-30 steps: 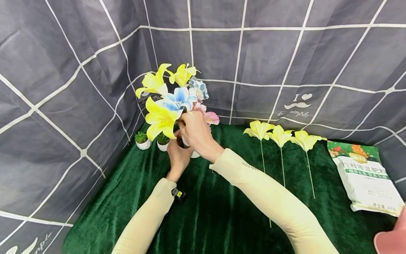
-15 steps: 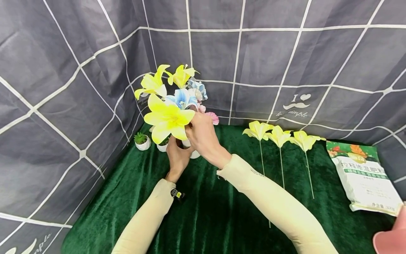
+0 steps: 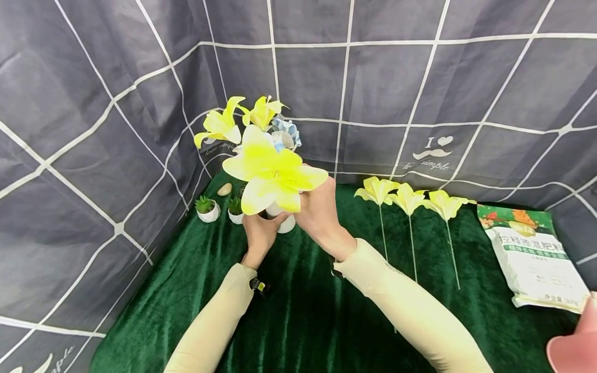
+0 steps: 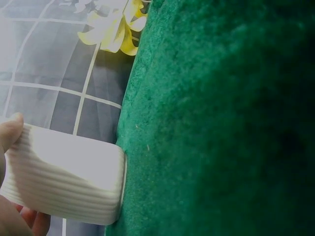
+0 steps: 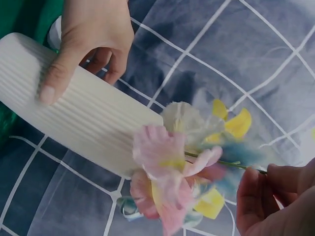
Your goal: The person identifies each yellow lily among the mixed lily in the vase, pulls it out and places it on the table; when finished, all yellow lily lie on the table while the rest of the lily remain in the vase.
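Our two hands are both busy: the left (image 3: pixel 261 232) wraps thumb and fingers round the ribbed white vase (image 5: pixel 101 115), and the right (image 3: pixel 322 212), higher up, pinches a thin green stem (image 5: pixel 231 162) between thumb and fingers. That stem seems to belong to the big yellow lily (image 3: pixel 275 173), whose bloom faces back toward us just left of our right hand and hides the vase's mouth in the head view. We judge the right hand nearer to the bloom, the left nearer to the vase's body.

The relation to watch is between two long axes. As near as we can tell, the vase stands upright on the green-draped counter (image 3: pixel 298 321); the stem runs toward its mouth but slants against its length. Petals of a pink flower (image 5: pixel 170 162) cover the stem's lower end, so we cannot tell how deep it sits.

Beyond the big bloom we see blue flowers (image 3: pixel 290 132) and two more yellow lilies (image 3: pixel 219 126) (image 3: pixel 263 112). Well off to our right lie three loose yellow lilies (image 3: pixel 375 191) (image 3: pixel 408 199) (image 3: pixel 444 205), and beyond our reach behind everything hangs the grey checked curtain (image 3: pixel 387 85).
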`<state>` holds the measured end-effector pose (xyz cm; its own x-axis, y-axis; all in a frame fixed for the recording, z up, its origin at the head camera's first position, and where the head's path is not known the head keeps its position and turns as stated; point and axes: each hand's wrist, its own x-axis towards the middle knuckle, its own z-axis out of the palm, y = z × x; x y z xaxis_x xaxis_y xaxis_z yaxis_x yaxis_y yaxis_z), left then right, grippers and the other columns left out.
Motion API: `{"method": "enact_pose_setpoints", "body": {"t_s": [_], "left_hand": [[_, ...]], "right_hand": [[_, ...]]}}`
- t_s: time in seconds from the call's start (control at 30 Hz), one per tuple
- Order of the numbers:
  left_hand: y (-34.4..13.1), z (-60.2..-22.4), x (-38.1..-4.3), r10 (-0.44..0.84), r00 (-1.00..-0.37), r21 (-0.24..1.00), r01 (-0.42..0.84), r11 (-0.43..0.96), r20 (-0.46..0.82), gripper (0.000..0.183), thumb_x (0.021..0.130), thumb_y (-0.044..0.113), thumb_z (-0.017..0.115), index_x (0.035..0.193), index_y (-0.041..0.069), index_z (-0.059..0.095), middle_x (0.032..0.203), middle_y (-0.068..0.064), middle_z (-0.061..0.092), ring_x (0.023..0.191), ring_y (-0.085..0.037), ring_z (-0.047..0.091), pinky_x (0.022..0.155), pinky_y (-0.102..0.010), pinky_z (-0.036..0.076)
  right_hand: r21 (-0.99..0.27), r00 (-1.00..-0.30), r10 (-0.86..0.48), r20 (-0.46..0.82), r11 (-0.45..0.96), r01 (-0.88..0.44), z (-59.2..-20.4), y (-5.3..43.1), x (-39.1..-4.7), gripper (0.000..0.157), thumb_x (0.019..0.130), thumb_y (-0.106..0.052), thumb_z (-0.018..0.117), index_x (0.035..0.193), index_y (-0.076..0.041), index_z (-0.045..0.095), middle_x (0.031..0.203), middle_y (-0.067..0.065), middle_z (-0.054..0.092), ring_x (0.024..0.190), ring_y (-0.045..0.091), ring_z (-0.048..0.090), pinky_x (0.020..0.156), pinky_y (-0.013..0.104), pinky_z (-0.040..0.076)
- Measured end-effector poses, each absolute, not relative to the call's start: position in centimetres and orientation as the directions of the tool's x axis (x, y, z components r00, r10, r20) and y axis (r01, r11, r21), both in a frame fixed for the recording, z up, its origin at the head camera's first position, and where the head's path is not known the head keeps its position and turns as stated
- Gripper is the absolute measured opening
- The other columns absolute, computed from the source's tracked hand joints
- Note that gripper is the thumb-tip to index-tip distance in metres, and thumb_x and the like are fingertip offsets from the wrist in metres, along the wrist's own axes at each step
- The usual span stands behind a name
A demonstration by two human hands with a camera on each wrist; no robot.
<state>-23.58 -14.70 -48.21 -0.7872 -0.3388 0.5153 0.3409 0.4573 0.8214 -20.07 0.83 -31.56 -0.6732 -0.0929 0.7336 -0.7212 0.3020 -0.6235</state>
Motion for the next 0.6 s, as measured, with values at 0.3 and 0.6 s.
{"method": "enact_pose_setpoints", "body": {"t_s": [0.3,0.6], "left_hand": [[-14.5,-48.2,-23.5,-0.370,-0.804,0.846,0.280,0.453,0.465,0.078,0.072,0.028,0.092,0.139,0.011,0.055,0.120,-0.013,0.065,0.103,-0.030,0.068,0.086,-0.048,0.057],[-14.4,-47.8,-23.5,-0.378,-0.804,0.856,0.288,0.429,0.460,0.078,0.071,0.028,0.093,0.136,0.009,0.057,0.120,-0.015,0.066,0.104,-0.036,0.069,0.087,-0.052,0.058]], "right_hand": [[-0.621,-0.619,0.057,0.783,0.050,-0.782,-31.0,3.1,-19.4,0.055,0.091,-0.050,0.067,0.103,0.004,0.068,0.075,0.007,0.064,0.071,0.006,0.055,0.069,0.021,0.043],[-0.306,-0.728,-0.002,0.686,-0.908,-0.285,-29.5,5.5,-18.3,0.017,0.095,-0.010,0.068,0.112,-0.008,0.069,0.109,0.005,0.070,0.103,0.016,0.068,0.097,0.032,0.057]]}}
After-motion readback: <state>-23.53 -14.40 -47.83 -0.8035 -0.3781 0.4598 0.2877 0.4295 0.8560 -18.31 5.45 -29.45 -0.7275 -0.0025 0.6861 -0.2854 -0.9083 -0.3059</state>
